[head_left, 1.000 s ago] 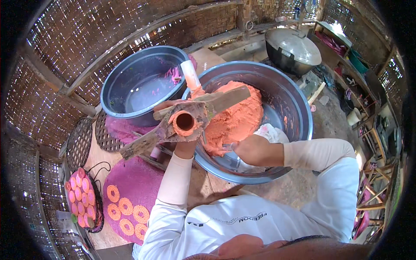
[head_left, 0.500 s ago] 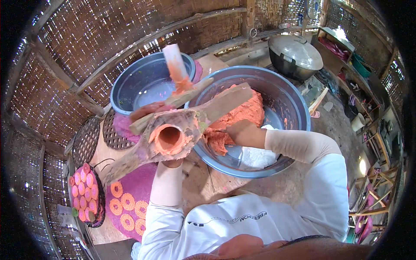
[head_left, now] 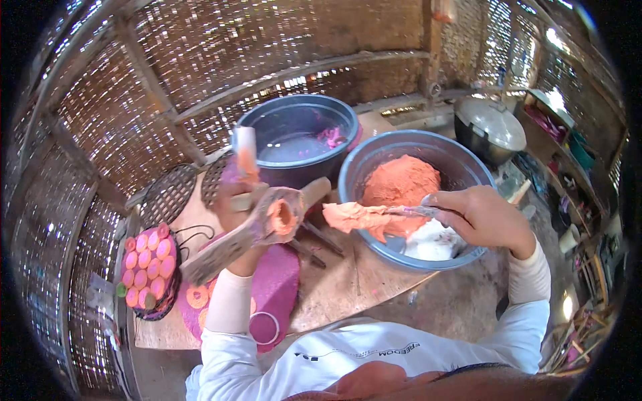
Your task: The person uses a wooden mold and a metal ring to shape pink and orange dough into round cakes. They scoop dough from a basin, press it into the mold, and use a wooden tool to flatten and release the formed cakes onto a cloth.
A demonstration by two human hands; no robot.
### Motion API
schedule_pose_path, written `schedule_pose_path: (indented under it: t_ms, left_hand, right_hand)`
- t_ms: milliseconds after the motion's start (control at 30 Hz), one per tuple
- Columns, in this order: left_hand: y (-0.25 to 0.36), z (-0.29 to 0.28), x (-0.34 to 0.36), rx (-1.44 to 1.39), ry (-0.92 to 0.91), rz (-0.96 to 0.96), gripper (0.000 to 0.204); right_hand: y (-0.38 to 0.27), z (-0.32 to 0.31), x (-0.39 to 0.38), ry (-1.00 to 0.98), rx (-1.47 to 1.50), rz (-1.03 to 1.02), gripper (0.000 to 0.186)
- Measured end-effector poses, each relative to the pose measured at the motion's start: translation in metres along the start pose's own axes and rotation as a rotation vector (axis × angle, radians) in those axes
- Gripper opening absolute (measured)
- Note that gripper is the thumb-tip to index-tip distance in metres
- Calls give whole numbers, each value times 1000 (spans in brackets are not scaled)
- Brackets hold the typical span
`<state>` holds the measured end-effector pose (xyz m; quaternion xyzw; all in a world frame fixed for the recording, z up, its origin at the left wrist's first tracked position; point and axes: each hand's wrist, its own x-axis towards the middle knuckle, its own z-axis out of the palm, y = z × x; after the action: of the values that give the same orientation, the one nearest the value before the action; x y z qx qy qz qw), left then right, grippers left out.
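My left hand (head_left: 231,217) is closed around a wooden hand press (head_left: 257,227) with long handles. Orange dough (head_left: 282,217) rings the opening of its tube, and a white plunger (head_left: 246,142) smeared with orange stands up behind it. To the right, my right hand (head_left: 485,217) grips a spoon-like tool (head_left: 418,211), held level over the near side of a blue basin (head_left: 418,259). A long lump of orange dough (head_left: 354,219) rides on the tool, its tip pointing at the press. Inside the basin lie a big orange dough mound (head_left: 404,179) and white powder (head_left: 431,242).
Another blue basin (head_left: 301,164) with pink scraps stands behind. At left are a tray of pink-orange rounds (head_left: 148,267) and a purple sheet (head_left: 284,287) bearing orange rings and a white ring (head_left: 264,327). A lidded pot (head_left: 491,130) sits at far right.
My right hand has come up out of the dough in the basin, bringing a lump on the tool. The press has shifted slightly in my left hand's grip, and the view has turned.
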<state>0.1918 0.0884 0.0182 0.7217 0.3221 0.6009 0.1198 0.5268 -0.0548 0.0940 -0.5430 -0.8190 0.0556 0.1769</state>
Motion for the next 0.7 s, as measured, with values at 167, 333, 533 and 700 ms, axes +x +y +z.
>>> schedule_pose_path:
  t_ms: [167, 333, 533, 700]
  left_hand:
    - [31, -35, -18, 483, -82, 306, 28]
    - [38, -66, -33, 595, -119, 309, 38]
    - [52, -101, -34, 822, -156, 382, 55]
    - [31, -140, -39, 727, -161, 118, 28]
  right_hand:
    - [-60, 16, 33, 149, -33, -229, 19]
    - [-131, 51, 60, 247, -397, -354, 26]
    - [-178, 106, 53, 371, -631, -505, 37]
    - [-184, 86, 22, 294, -492, -432, 30]
